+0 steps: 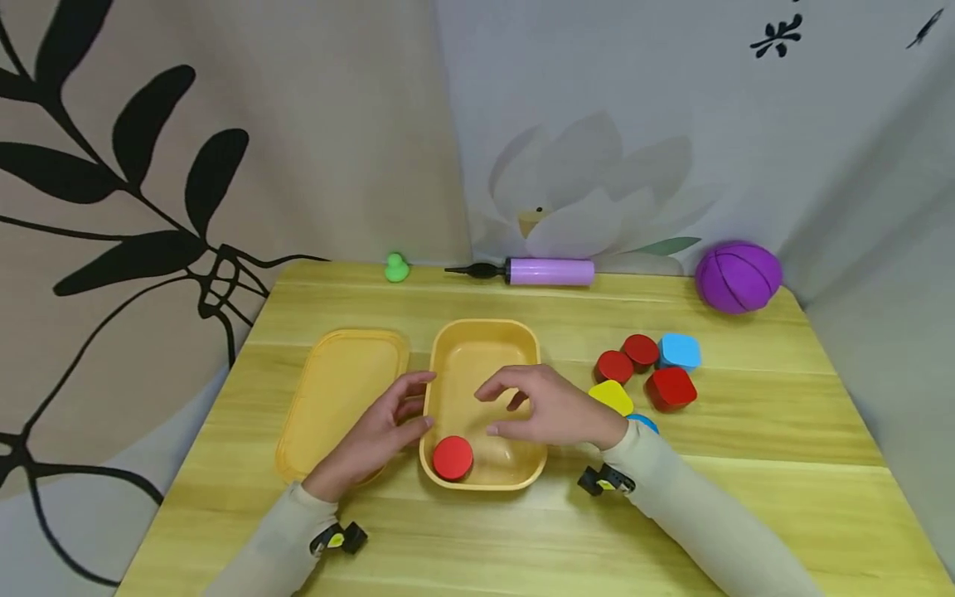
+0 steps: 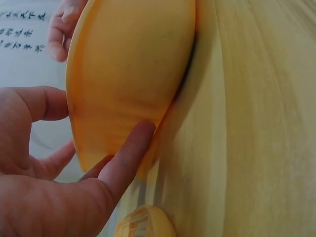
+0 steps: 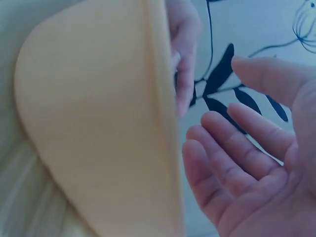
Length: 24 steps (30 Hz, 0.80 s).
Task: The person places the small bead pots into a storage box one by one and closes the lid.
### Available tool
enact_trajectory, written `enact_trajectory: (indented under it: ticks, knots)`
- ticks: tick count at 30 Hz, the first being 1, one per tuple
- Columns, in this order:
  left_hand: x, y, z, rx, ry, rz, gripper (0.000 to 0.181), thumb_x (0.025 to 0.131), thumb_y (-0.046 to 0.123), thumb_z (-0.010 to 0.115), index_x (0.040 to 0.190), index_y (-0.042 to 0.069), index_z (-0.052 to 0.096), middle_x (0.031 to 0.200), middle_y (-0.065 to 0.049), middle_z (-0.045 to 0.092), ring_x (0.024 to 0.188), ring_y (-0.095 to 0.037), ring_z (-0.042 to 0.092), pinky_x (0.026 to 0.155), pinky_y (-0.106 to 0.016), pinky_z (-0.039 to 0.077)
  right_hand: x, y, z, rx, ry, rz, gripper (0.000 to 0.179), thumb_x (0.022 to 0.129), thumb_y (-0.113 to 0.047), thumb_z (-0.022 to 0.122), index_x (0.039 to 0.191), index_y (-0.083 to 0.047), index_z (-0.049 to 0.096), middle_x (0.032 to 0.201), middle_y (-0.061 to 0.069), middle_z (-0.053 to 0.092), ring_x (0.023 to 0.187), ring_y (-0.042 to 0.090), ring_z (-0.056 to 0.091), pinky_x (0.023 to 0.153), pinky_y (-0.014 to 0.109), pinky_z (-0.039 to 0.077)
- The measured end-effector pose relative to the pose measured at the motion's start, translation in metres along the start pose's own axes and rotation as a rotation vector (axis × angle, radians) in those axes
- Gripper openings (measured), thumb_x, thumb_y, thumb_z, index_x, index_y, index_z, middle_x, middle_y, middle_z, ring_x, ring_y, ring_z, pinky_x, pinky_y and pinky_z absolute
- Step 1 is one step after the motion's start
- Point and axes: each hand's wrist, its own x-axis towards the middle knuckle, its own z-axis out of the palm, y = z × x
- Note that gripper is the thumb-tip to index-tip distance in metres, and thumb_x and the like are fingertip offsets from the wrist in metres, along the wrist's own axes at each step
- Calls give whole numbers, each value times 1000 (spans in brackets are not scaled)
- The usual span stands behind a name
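A yellow open box (image 1: 468, 377) stands upright on the table, with a red round block (image 1: 453, 458) in its near left corner. At the box's left side is my left hand (image 1: 384, 431). In the left wrist view its thumb and fingertips (image 2: 143, 131) touch the outer wall, without curling round it. My right hand (image 1: 555, 406) hovers over the right part of the box, fingers loosely bent and holding nothing. The right wrist view shows those fingers (image 3: 237, 153) apart from the box's rim. A flat yellow lid (image 1: 339, 390) lies left of the box, partly behind my left hand.
Right of the box lie more blocks: red round ones (image 1: 613, 366), a red square (image 1: 671, 390), a light blue square (image 1: 680, 351), a yellow one (image 1: 612, 397) and a partly hidden blue one (image 1: 643, 423). Along the back are a green toy (image 1: 397, 268), a purple pump (image 1: 552, 272) and a purple ball (image 1: 739, 277).
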Motion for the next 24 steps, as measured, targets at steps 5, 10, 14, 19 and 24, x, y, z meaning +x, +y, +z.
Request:
enact_trajectory:
  ticks: [5, 10, 14, 19, 24]
  knots:
    - [0, -1, -2, 11, 13, 15, 60, 105, 12, 64, 159, 22, 39, 159, -18, 41, 145, -43, 47, 97, -34, 59, -19, 8, -17, 61, 95, 38, 48, 92, -26, 84, 134, -11, 66, 129, 7, 73, 116, 26, 69, 88, 36, 62]
    - [1, -1, 0, 1, 8, 4, 62, 106, 11, 63, 161, 18, 36, 161, -20, 39, 146, -44, 46, 97, -35, 59, -45, 21, -34, 80, 215, 79, 45, 94, -25, 83, 134, -14, 67, 126, 7, 73, 115, 26, 69, 89, 35, 61]
    - [0, -1, 2, -8, 18, -8, 63, 106, 8, 61, 162, 17, 35, 160, -20, 39, 145, -44, 46, 95, -37, 59, -67, 33, -49, 41, 307, 111, 41, 95, -22, 82, 133, -16, 67, 125, 1, 73, 113, 21, 70, 90, 34, 61]
    - [-1, 1, 3, -10, 21, -14, 63, 106, 8, 61, 162, 16, 35, 160, -20, 40, 144, -43, 47, 94, -36, 59, -95, 50, -66, -8, 427, 183, 42, 97, -17, 79, 136, -12, 65, 129, 6, 73, 102, 21, 73, 81, 31, 62]
    - [0, 1, 3, -6, 24, -15, 63, 106, 8, 61, 162, 17, 34, 159, -21, 40, 143, -43, 48, 94, -36, 59, -123, 66, -81, -9, 548, 219, 43, 97, -11, 77, 138, -11, 63, 131, 13, 70, 111, 15, 71, 88, 20, 58]
